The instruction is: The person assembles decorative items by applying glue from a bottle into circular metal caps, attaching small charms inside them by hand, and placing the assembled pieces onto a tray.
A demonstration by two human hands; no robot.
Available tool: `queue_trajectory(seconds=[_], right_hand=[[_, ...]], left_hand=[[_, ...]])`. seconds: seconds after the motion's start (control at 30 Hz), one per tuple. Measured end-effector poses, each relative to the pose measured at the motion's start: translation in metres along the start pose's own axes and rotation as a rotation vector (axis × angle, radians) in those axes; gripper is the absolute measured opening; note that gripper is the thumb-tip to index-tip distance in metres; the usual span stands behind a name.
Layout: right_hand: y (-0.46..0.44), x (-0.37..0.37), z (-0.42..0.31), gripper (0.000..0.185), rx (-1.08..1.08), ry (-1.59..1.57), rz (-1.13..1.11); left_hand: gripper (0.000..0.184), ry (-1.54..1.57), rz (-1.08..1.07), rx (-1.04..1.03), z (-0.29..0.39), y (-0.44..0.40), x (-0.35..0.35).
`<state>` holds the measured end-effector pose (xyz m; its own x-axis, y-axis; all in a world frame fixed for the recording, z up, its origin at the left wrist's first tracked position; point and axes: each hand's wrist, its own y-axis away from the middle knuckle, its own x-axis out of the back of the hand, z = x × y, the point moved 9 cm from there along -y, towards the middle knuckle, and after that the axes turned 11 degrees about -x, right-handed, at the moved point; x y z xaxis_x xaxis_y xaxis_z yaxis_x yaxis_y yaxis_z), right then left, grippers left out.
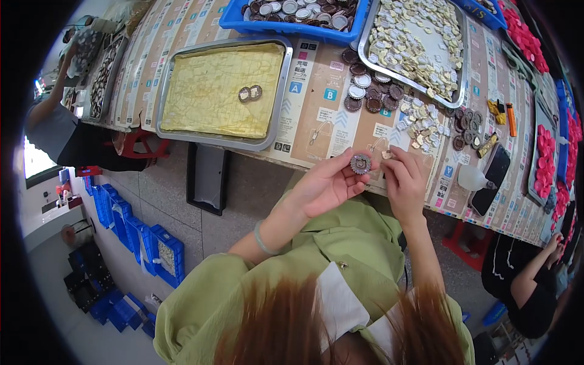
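Between the thumb and fingers of my left hand (322,187) is a dark, scalloped round cap (360,163), its hollow face toward me. My right hand (404,177), close beside it, pinches a small pale piece (385,155) at the fingertips. Both hands are just over the table's near edge. Ahead of them lie loose dark and silvery caps (372,103) and a heap of small cream pieces (426,129). More dark caps (467,126) sit to the right. On the left, two joined-looking caps with pale centres (250,93) rest on the yellow sheet (207,91) of a metal tray (160,115).
A blue bin (292,28) of caps and a metal tray (364,52) of cream pieces stand at the back. A white squeeze bottle (471,178), phone (494,177) and orange tool (511,118) lie right. Other people (528,283) work at both sides.
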<state>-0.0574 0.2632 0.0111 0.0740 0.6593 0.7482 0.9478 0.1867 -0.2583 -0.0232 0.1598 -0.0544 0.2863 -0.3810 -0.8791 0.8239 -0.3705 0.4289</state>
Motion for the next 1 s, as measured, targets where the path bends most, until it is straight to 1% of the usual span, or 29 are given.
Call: queue_trajectory(seconds=[0.07, 0.13, 0.17, 0.23, 0.27, 0.33, 0.37, 0.43, 0.47, 0.53, 0.57, 0.63, 0.67, 0.77, 0.83, 1.0], right_hand=[[0.000, 0.001, -0.001, 0.021, -0.017, -0.031, -0.010], [-0.009, 0.009, 0.001, 0.022, -0.108, -0.086, 0.046], [-0.009, 0.008, 0.003, 0.022, -0.107, -0.086, 0.046], [-0.007, -0.001, 0.007, 0.023, -0.091, -0.066, -0.009], [-0.007, -0.002, 0.008, 0.023, -0.093, -0.066, -0.009], [-0.007, 0.000, 0.011, 0.022, -0.119, -0.130, 0.017], [-0.007, 0.002, 0.008, 0.022, -0.116, -0.132, 0.019], [-0.004, 0.015, 0.011, 0.023, -0.277, -0.356, 0.063], [-0.005, 0.019, 0.003, 0.023, -0.279, -0.359, 0.060], [-0.007, 0.029, -0.020, 0.023, -0.162, -0.429, 0.068], [-0.007, 0.029, -0.022, 0.023, -0.165, -0.426, 0.072], [-0.005, 0.029, -0.030, 0.023, -0.094, -0.435, 0.077], [-0.005, 0.029, -0.030, 0.023, -0.094, -0.436, 0.076], [-0.006, 0.028, -0.035, 0.021, -0.056, -0.376, 0.065], [-0.004, 0.029, -0.041, 0.020, 0.021, -0.269, 0.066], [-0.002, 0.033, -0.038, 0.020, -0.026, -0.265, 0.112]], left_hand=[[0.032, 0.000, -0.025, 0.010, -0.002, 0.000, -0.001], [0.029, -0.118, -0.052, -0.052, 0.003, -0.002, -0.005], [0.029, -0.117, -0.052, -0.053, 0.003, -0.002, -0.006], [0.028, -0.322, -0.023, -0.155, 0.013, -0.002, -0.002], [0.028, -0.323, -0.023, -0.153, 0.013, -0.001, -0.003], [0.027, -0.442, -0.003, -0.260, 0.025, 0.001, -0.007], [0.027, -0.444, -0.003, -0.263, 0.027, 0.000, -0.009], [0.029, -0.300, 0.003, -0.180, 0.019, 0.000, -0.009], [0.029, -0.300, 0.007, -0.180, 0.018, 0.000, -0.009], [0.025, -0.170, -0.009, -0.121, 0.007, -0.002, -0.012], [0.025, -0.171, -0.012, -0.116, 0.005, -0.003, -0.015], [0.025, -0.206, 0.009, -0.124, 0.003, -0.003, -0.018], [0.025, -0.206, 0.010, -0.124, 0.002, -0.003, -0.018], [0.025, -0.272, 0.016, -0.160, 0.003, -0.003, -0.018], [0.025, -0.319, 0.016, -0.190, 0.006, -0.002, -0.021], [0.025, -0.295, 0.027, -0.195, 0.005, -0.001, -0.027]])
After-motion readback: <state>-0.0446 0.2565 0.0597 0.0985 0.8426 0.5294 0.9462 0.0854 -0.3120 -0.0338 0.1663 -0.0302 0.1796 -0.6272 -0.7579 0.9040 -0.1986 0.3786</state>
